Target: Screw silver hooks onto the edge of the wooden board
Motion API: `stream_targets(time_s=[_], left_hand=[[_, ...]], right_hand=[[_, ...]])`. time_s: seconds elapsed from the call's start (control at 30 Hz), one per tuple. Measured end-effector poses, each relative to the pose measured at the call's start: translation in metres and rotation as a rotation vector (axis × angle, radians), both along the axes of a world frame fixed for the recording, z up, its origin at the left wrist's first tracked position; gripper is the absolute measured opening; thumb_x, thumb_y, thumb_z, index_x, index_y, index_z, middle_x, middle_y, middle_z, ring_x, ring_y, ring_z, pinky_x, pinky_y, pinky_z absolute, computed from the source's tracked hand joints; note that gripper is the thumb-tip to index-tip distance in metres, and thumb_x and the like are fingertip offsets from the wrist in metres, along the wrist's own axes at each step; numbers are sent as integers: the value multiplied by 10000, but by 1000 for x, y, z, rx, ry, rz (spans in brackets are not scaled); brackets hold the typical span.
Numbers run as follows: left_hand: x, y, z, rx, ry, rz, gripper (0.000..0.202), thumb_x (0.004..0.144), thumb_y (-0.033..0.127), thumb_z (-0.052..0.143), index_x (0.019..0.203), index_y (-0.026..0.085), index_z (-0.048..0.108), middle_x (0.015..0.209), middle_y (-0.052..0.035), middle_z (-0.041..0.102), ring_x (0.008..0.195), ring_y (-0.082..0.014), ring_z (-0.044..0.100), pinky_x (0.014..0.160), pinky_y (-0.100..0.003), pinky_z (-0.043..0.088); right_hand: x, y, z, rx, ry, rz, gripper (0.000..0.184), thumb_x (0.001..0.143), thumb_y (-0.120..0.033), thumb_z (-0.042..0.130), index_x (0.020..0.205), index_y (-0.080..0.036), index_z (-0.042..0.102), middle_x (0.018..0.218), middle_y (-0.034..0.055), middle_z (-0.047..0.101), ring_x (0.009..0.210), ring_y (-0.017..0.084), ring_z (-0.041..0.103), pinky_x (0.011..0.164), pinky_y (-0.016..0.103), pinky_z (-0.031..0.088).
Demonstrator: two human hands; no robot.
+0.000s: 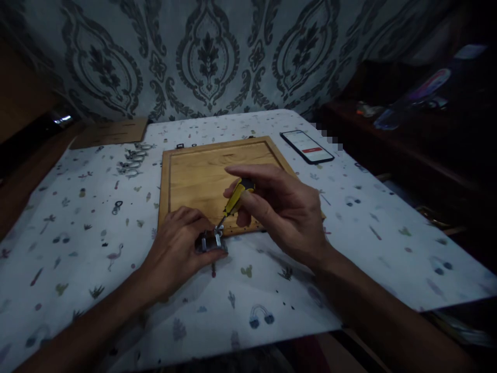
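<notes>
Right grip (289, 210) holds yellow screwdriver (234, 201); bottle (429, 87) at right, contents unclear

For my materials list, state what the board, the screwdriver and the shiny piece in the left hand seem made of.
Board: wood, smooth and perhaps varnished; grain streaks show.
Screwdriver: handle probably plastic, going by its yellow and black colouring; grey shaft likely metal.
Shiny piece: likely metal, polished or plated, from its bright highlights.
</notes>
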State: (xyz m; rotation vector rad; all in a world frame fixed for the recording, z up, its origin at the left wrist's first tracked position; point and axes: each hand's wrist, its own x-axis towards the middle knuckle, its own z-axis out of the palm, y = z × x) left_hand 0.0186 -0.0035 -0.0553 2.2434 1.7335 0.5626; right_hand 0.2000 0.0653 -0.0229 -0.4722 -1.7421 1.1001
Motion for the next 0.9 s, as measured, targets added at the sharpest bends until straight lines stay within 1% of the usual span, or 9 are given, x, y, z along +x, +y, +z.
stream_targets(time_s=[0.07,0.13,0.27,0.33,0.4,0.53,0.63,0.73,0.9], left_hand=[[0,0,0,8,2,-5,287,753,444,759,931,233,684,948,-22,641,925,-237,546,791,-390,434],[-1,0,0,14,-4,-8,290,753,454,755,924,231,683,945,-24,641,916,-236,546,784,-390,435],[-1,0,0,7,-19,-8,304,756,457,753,940,225,680,942,-27,646,914,-239,549,782,-396,433],[0,1,0,10,-16,-9,292,755,454,754,927,230,684,937,-26,649,914,-239,552,782,-394,433],[0,1,0,11,-10,-9,291,753,456,755,923,230,686,925,-26,647,912,-239,550,779,-391,433],[0,1,1,-1,0,-3,309,762,475,742,938,228,682,926,-30,640,918,-238,542,777,-387,436],[0,1,1,-2,0,-3,295,756,461,752,926,230,682,927,-26,642,908,-236,550,775,-390,437],[-1,1,0,10,1,-1,300,751,457,757,933,230,683,922,-26,645,903,-234,554,767,-384,436],[-2,0,-4,25,-18,-9,325,765,470,742,957,219,670,972,-38,655,955,-239,552,806,-391,436]], right_hand=[[0,0,1,10,-4,14,191,907,-247,623,1095,-240,655,959,6,682,548,60,612,503,200,540],[0,-1,1,18,18,-17,155,855,-219,688,1007,-226,661,951,0,688,514,54,592,460,192,516],[-1,-1,1,-35,72,-44,180,784,-226,762,864,-215,601,859,-22,689,479,50,564,425,180,489],[-1,-1,2,-72,73,-28,196,786,-271,762,862,-216,590,833,-23,685,488,55,571,428,178,491],[0,-1,2,-69,48,-13,188,813,-306,737,933,-220,620,862,-9,685,517,64,591,454,187,510],[1,0,3,-29,-16,6,197,893,-271,643,1087,-244,657,928,9,696,524,67,614,484,207,539],[1,0,2,-22,19,-32,148,831,-244,717,968,-226,663,873,-11,691,482,58,593,435,191,514],[-1,0,2,-11,47,-103,204,761,-283,786,862,-208,625,820,-19,670,513,71,603,436,187,517],[-2,-1,4,-7,123,-214,218,793,-356,748,862,-214,598,822,-12,652,492,64,566,404,184,507]])
